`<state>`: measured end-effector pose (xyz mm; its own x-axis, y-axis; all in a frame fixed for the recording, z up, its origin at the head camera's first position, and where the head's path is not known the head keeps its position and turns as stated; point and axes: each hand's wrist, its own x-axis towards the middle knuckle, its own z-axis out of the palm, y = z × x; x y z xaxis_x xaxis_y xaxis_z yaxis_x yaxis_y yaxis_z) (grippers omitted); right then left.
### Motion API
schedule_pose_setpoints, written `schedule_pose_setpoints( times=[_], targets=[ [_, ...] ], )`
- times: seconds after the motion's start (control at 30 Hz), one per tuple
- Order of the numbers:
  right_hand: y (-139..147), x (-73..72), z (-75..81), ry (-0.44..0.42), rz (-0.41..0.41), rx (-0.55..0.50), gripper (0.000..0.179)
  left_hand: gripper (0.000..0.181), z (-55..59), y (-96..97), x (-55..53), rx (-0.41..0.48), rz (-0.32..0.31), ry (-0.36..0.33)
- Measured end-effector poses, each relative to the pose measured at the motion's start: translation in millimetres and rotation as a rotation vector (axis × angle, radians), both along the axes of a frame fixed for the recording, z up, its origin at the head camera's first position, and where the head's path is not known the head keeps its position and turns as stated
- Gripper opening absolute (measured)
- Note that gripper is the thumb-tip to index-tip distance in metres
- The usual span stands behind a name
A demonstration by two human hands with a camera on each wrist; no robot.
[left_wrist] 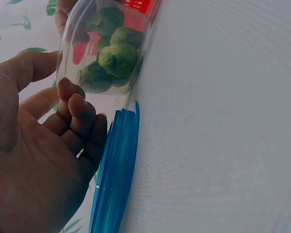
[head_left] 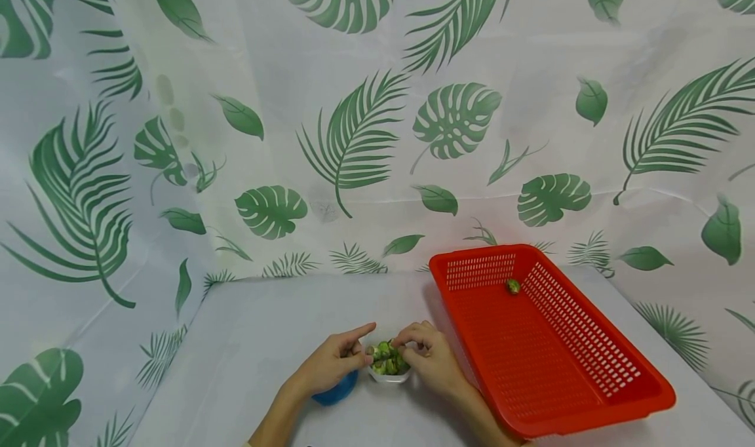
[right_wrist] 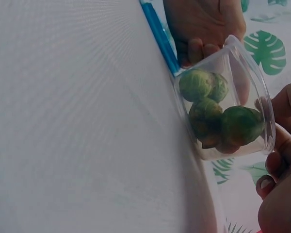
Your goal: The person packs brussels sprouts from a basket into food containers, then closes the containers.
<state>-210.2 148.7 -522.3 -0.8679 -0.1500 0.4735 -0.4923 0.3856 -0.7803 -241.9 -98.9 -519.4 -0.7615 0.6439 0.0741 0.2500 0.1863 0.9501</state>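
Observation:
A small clear plastic container (head_left: 389, 377) holding several Brussels sprouts (left_wrist: 119, 59) stands on the white table between both hands. At its left side, my left hand (head_left: 337, 360) touches the rim with the thumb; its index finger points out straight and the other fingers bend loosely. My right hand (head_left: 433, 360) is at the opposite rim, thumb and index finger bent close to the sprouts. Whether they pinch anything is hidden. Under the left hand is a blue lid (left_wrist: 117, 170), seen edge-on in the left wrist view and partly covered in the head view.
A large red plastic basket (head_left: 548, 427) with perforated sides stands to the right, beside the right forearm. One Brussels sprout (head_left: 513, 286) lies at its far end. Leaf-printed white sheeting (head_left: 377, 60) hangs behind and along both sides of the table (head_left: 253, 329).

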Motion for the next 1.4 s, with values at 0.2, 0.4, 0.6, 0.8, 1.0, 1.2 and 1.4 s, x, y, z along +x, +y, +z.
schedule_pose_setpoints(
  times=[0.2, 0.4, 0.6, 0.8, 1.0, 1.2, 1.4],
  targets=[
    [-3, 3.1, 3.1, 0.116, -0.034, -0.003, 0.023, 0.061, -1.3, -0.2, 0.5, 0.000, -0.006, 0.005],
    [-12, 8.1, 14.2, 0.261, -0.076, 0.009, 0.031, 0.061, -1.5, 0.0, 1.7, -0.003, 0.001, -0.001],
    [-15, 8.6, 15.8, 0.279, -0.081, 0.024, 0.034, 0.060, -1.8, -0.2, 1.5, -0.008, 0.003, 0.008],
    [-17, 11.7, 20.6, 0.265, -0.080, 0.032, 0.042, 0.061, -1.5, -0.3, 1.1, -0.004, -0.001, 0.016],
    [-21, 18.5, 32.1, 0.273, -0.046, 0.034, 0.044, 0.062, -1.5, -0.4, 1.5, -0.007, -0.005, 0.012],
    [-23, 28.2, 48.3, 0.223, -0.020, 0.040, 0.044, 0.061, -0.2, -0.2, 1.4, -0.010, -0.007, 0.018],
    [-25, 35.4, 59.4, 0.218, -0.009, 0.048, 0.043, 0.062, 2.1, -0.2, 2.0, -0.011, -0.004, 0.014]
  ],
)
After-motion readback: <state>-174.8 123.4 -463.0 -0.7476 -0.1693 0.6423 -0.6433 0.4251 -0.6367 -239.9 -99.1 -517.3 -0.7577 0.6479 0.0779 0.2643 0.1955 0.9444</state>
